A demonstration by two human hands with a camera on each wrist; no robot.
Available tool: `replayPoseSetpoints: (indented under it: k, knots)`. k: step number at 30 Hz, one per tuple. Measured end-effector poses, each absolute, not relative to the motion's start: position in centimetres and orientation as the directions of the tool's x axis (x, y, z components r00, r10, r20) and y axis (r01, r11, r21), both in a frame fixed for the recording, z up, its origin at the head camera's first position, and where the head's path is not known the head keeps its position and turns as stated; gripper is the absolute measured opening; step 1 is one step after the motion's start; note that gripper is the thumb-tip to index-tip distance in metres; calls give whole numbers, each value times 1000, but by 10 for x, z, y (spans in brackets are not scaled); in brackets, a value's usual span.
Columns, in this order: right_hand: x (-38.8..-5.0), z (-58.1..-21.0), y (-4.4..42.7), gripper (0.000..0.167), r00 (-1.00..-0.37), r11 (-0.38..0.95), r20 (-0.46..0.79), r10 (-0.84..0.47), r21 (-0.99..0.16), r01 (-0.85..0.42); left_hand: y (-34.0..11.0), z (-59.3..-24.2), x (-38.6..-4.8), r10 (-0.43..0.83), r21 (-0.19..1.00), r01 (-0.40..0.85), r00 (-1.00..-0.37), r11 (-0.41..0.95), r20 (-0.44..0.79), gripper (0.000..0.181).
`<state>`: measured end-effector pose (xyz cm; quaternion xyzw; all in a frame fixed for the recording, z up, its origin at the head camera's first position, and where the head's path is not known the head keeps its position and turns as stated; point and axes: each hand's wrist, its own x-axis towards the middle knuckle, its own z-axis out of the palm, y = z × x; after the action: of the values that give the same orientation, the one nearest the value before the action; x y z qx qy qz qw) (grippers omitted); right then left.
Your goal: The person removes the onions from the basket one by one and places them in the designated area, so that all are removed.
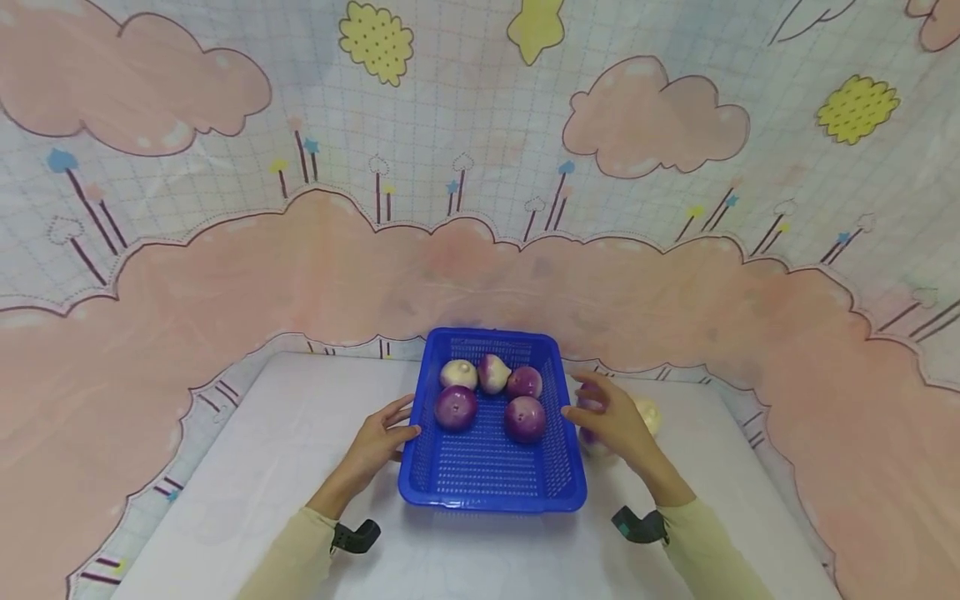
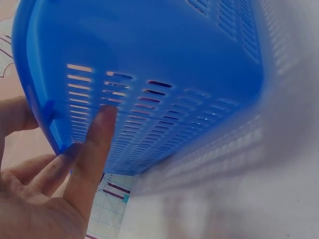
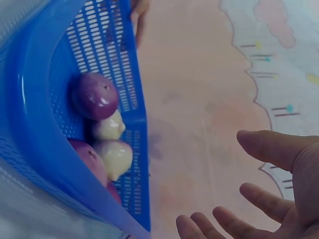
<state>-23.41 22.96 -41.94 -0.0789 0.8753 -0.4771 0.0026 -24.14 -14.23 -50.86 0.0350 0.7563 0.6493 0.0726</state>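
Note:
A blue plastic basket (image 1: 487,502) with slotted walls holds several glossy purple-and-white onions, among them a purple onion (image 1: 455,407) at the left and a paler onion (image 1: 458,376) behind it. My left hand (image 1: 375,437) grips the basket's left rim, thumb on top and fingers against the outer wall, as the left wrist view shows. At the basket's right side my right hand (image 1: 611,421) is spread; in the right wrist view its fingers (image 3: 271,147) are apart from the basket and hold nothing. More onions lie beyond that hand, including a pale onion (image 1: 648,416), partly hidden by it.
The white table (image 1: 247,467) extends on both sides of the basket and in front of it. A patterned cloth (image 1: 480,275) with pink clouds hangs behind and around the table. Dark bands (image 1: 356,537) sit on both wrists over pale sleeves.

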Motion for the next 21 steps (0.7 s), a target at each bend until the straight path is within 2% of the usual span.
replayPoseSetpoints:
  k: [8, 21]
  knots:
    - [-248, -423, 219, 62, -971, 568, 88, -222, -798, -202, -142, -509, -242, 142, 987, -51, -987, 155, -73, 68]
    - [-273, -426, 206, 61, -960, 588, 22, -278, -787, -188, -141, -508, -243, 123, 985, -64, -989, 161, -84, 66]
